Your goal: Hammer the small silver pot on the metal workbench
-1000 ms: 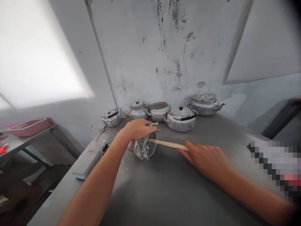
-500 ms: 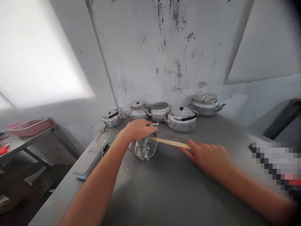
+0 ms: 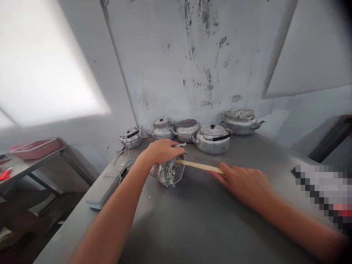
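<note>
My left hand [image 3: 165, 151] is closed over the top of a small silvery metal pot [image 3: 166, 176] that lies on its side, its round mouth facing right. A green and white patterned band runs around the pot near that mouth. In my right hand [image 3: 242, 179] is a pale wooden stick [image 3: 200, 166], gripped at its right end. The stick's far end reaches into the pot's mouth, where its tip is hidden. Whether it touches the inside I cannot tell.
Several metal kettles stand along the wall, among them a lidded kettle [image 3: 212, 141] and a large kettle [image 3: 240, 123]. A grey case [image 3: 106, 189] with cables lies on the grey table [image 3: 192, 227] at left. On another table sits a pink basket [image 3: 35, 149].
</note>
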Demonstrator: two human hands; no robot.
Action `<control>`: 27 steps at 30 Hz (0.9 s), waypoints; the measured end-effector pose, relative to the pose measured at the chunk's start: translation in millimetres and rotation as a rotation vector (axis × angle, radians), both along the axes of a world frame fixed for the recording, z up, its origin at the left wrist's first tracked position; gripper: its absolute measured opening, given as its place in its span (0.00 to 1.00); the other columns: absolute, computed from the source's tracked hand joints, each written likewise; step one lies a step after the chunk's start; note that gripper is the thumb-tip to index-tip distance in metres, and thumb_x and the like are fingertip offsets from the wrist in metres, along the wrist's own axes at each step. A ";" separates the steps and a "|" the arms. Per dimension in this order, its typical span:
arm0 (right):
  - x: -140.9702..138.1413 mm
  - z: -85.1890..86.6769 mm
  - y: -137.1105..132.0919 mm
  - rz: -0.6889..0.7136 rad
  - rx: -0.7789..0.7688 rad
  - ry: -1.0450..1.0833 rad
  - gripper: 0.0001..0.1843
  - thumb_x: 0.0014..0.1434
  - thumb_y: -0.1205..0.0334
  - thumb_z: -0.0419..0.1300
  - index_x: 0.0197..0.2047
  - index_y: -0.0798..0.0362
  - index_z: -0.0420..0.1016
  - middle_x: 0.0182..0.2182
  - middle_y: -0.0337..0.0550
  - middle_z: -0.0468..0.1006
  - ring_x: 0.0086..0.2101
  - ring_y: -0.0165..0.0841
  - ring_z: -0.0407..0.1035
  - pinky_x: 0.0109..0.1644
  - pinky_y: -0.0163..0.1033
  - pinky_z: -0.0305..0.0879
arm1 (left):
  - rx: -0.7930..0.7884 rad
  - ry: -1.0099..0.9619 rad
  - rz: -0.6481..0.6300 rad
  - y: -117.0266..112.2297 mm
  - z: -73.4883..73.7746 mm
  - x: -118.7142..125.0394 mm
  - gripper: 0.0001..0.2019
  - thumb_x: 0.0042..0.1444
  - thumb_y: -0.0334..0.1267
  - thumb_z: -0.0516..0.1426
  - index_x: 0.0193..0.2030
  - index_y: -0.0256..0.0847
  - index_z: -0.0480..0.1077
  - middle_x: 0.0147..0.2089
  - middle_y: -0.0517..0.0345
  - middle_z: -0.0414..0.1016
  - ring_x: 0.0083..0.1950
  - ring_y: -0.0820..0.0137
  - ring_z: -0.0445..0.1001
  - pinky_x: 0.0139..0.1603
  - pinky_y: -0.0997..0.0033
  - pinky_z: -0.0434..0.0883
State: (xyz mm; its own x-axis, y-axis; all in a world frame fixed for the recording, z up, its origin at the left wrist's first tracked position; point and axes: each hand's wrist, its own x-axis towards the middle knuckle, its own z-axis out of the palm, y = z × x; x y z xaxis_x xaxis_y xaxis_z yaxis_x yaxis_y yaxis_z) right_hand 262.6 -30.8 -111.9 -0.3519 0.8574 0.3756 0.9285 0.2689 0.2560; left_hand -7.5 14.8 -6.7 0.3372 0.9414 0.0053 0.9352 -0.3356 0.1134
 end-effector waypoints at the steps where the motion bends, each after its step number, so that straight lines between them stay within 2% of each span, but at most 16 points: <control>1: -0.4 0.4 0.2 -0.014 0.008 -0.003 0.28 0.71 0.38 0.44 0.33 0.49 0.72 0.22 0.41 0.79 0.23 0.39 0.74 0.26 0.40 0.32 | -0.002 -0.003 0.003 -0.3 0.2 0.4 0.26 0.64 0.58 0.46 0.57 0.51 0.76 0.59 0.55 0.78 0.55 0.49 0.76 0.53 0.58 0.70; 7: -0.9 -0.6 -0.2 0.022 -0.015 -0.008 0.27 0.71 0.39 0.45 0.33 0.49 0.72 0.23 0.41 0.80 0.23 0.39 0.75 0.26 0.40 0.32 | 0.007 -0.001 0.001 0.8 -1.7 0.1 0.26 0.63 0.58 0.47 0.56 0.51 0.77 0.57 0.55 0.79 0.53 0.50 0.76 0.51 0.59 0.70; 12: 1.7 -4.3 0.6 0.075 0.028 0.002 0.29 0.71 0.37 0.43 0.33 0.50 0.71 0.23 0.42 0.79 0.23 0.38 0.75 0.27 0.40 0.31 | 0.004 -0.001 0.008 1.2 -1.9 -0.4 0.26 0.63 0.58 0.47 0.55 0.51 0.77 0.57 0.55 0.79 0.54 0.50 0.76 0.53 0.58 0.69; 15: 2.2 -5.7 1.1 0.045 0.019 0.006 0.28 0.71 0.38 0.45 0.33 0.50 0.71 0.22 0.42 0.79 0.22 0.38 0.74 0.26 0.40 0.31 | 0.014 -0.008 0.006 -0.1 -0.9 0.2 0.25 0.63 0.58 0.47 0.53 0.50 0.78 0.56 0.55 0.80 0.53 0.50 0.76 0.52 0.58 0.70; 20: 0.5 -5.5 0.3 0.085 0.021 0.013 0.28 0.71 0.38 0.45 0.33 0.49 0.71 0.23 0.41 0.80 0.24 0.39 0.75 0.27 0.40 0.31 | -0.007 -0.014 0.010 -0.3 -0.7 0.4 0.27 0.63 0.59 0.46 0.56 0.52 0.77 0.58 0.56 0.79 0.55 0.50 0.76 0.53 0.58 0.70; 24: -2.5 -2.5 -2.0 0.012 -0.020 0.015 0.28 0.71 0.39 0.44 0.33 0.49 0.71 0.22 0.41 0.79 0.23 0.40 0.75 0.26 0.41 0.32 | 0.002 -0.015 0.003 0.9 -1.6 -0.3 0.27 0.63 0.59 0.46 0.58 0.53 0.76 0.60 0.57 0.77 0.56 0.49 0.75 0.55 0.57 0.69; 27: -3.3 -1.8 -3.0 0.040 -0.052 0.021 0.29 0.71 0.37 0.43 0.34 0.49 0.72 0.24 0.42 0.80 0.24 0.40 0.76 0.27 0.40 0.31 | 0.002 -0.008 -0.006 0.4 -1.4 0.2 0.26 0.63 0.59 0.46 0.56 0.52 0.77 0.59 0.57 0.78 0.55 0.50 0.76 0.54 0.58 0.70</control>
State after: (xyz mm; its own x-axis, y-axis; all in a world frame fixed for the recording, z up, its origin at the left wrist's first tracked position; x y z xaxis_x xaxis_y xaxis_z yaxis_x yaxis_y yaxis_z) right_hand 259.3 -33.8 -113.7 -0.3783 0.8617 0.3382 0.9220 0.3180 0.2210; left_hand -7.3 15.2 -8.0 0.3431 0.9393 0.0099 0.9321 -0.3417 0.1201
